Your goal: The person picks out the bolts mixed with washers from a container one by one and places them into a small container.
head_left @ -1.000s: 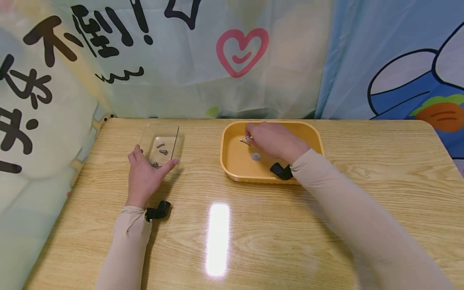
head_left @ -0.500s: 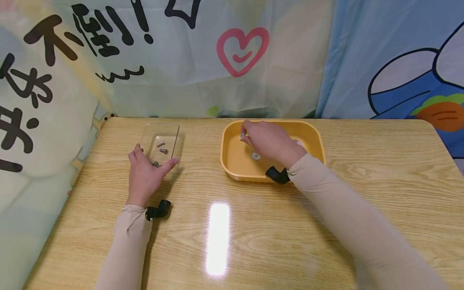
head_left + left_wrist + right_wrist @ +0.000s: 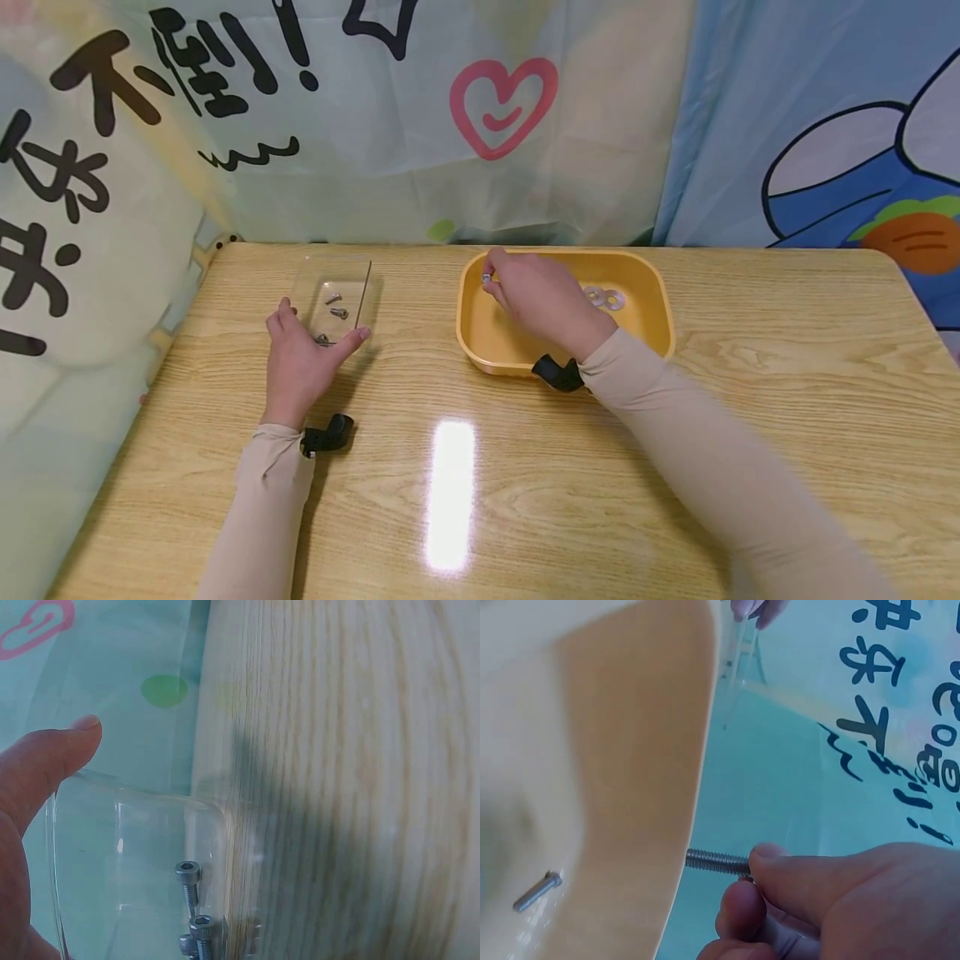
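Observation:
My right hand (image 3: 536, 300) pinches a metal bolt (image 3: 714, 861) between thumb and fingers, over the left part of a yellow tray (image 3: 471, 333). The bolt's threaded end sticks out past the fingertips in the right wrist view. Two flat washers (image 3: 604, 298) lie in the tray to the right of that hand, and the right wrist view shows another bolt (image 3: 538, 891) on its floor. My left hand (image 3: 303, 358) grips the near side of a clear plastic box (image 3: 315, 279), thumb on the right, fingers on the left. Several socket-head bolts (image 3: 187, 872) lie inside the box.
Both containers stand at the back of a wooden table (image 3: 375, 467), with bare wood between them. A printed cloth (image 3: 585, 125) hangs behind the table and along its left side. Small black cameras (image 3: 330, 435) are worn on the wrists.
My right hand has moved left across the tray with the bolt, uncovering the two washers on the right. Its wrist now hides the spot where another washer lay. The left hand stays still.

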Tool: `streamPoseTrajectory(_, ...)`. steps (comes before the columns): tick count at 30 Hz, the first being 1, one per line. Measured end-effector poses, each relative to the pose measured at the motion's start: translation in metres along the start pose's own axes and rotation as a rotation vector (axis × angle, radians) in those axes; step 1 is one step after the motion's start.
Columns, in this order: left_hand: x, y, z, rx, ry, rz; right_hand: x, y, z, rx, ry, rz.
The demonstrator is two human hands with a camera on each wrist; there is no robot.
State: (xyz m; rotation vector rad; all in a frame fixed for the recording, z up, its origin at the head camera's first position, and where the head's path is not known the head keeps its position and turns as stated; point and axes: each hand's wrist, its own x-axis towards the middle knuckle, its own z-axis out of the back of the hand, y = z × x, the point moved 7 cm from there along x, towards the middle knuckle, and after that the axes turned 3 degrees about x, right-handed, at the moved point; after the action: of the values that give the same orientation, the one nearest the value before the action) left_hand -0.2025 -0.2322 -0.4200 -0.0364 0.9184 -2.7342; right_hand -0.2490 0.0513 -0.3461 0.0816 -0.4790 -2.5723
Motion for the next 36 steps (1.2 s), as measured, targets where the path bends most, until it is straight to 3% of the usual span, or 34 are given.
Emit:
streamPoseTrajectory(25, 0.001, 0.002, 0.000, 0.006, 0.002, 0.005, 0.016, 0.048, -0.020, 0.078, -0.030, 0.059)
streamPoseTrajectory(36, 0.002, 0.002, 0.000, -0.003, -0.014, -0.002, 0.028, 0.061, -0.038, 0.100, -0.009, 0.024)
